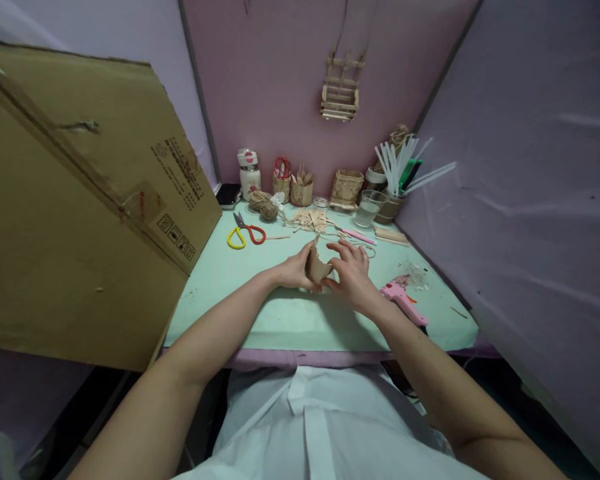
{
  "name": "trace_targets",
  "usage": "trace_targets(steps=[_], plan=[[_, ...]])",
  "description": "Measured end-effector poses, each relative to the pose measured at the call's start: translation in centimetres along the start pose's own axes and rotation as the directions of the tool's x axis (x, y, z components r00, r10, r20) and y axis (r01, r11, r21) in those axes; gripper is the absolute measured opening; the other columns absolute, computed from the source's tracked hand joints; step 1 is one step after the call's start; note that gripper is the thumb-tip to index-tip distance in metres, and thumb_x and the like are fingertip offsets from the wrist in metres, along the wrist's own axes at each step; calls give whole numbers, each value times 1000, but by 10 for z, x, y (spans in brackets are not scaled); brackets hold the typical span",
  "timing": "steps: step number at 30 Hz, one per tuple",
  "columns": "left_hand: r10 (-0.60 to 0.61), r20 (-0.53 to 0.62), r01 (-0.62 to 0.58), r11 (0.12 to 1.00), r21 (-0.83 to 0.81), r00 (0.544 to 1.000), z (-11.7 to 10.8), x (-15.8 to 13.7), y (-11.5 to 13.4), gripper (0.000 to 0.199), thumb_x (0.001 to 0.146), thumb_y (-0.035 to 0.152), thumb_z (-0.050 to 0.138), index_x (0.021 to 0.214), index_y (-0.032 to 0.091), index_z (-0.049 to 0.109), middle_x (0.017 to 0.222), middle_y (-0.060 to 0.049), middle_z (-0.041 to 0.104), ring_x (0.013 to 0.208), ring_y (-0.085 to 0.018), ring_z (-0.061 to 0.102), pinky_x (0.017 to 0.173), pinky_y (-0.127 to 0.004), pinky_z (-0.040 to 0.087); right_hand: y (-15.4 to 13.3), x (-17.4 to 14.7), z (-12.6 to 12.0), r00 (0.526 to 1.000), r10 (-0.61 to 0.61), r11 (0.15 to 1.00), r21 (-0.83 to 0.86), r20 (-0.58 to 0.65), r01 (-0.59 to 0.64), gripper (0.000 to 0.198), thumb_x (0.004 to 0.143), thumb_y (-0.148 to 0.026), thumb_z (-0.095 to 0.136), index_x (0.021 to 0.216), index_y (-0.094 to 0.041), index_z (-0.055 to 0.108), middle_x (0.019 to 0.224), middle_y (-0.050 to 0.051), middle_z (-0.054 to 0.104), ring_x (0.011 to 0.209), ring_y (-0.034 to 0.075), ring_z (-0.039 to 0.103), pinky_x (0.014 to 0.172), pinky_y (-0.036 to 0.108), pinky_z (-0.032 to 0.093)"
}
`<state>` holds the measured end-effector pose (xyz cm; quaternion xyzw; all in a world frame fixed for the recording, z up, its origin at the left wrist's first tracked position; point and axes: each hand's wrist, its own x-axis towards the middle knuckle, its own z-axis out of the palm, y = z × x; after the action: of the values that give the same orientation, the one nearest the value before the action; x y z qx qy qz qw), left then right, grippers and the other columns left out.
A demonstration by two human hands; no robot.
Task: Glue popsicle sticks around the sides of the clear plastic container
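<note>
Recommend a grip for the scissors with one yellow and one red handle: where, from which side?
Likely best by the yellow loop and red loop, from the near side: the loops lie nearest, spread apart, while the grey metal blades point away.

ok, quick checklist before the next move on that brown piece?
1. Brown piece held by left hand: ok.
2. Right hand gripping it too: cannot tell; fingers are at its right edge, firmness doesn't show.
3. Scissors away from both hands: ok, lying on the table to the left.
4. Pink glue gun hot: cannot tell; it lies beside the right forearm.
5. Surface around the glue gun's nozzle free of scraps: not ok, small scraps lie there.
6. Clear cup upright: ok, standing toward the back right.
</note>
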<state>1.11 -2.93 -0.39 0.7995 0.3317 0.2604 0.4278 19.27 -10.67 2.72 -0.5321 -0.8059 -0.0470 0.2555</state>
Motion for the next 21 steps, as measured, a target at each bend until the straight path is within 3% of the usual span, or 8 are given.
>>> trace_targets(steps=[8,21], plan=[[-26,0,26,1000,4,1000,0,-1,2,129,44,36,90,151,24,20,137,-15,49,121,-35,55,104,-50,43,0,1,-6,1000,-6,1000,-6,14,6,1,76,-21,66,75,-20,65,137,12,57,135,36,36,111,62,20],[-3,1,3,1000,17,1000,-1,-1,1,121,45,36,89,147,22,26,132,-13,52,120,-33,55,102,-48,45,-1,0,-11,999,-5,1000,20,50,4,27,94,-27,46,81,-21,68,137,10,58,135,32,38,112,60,21]])
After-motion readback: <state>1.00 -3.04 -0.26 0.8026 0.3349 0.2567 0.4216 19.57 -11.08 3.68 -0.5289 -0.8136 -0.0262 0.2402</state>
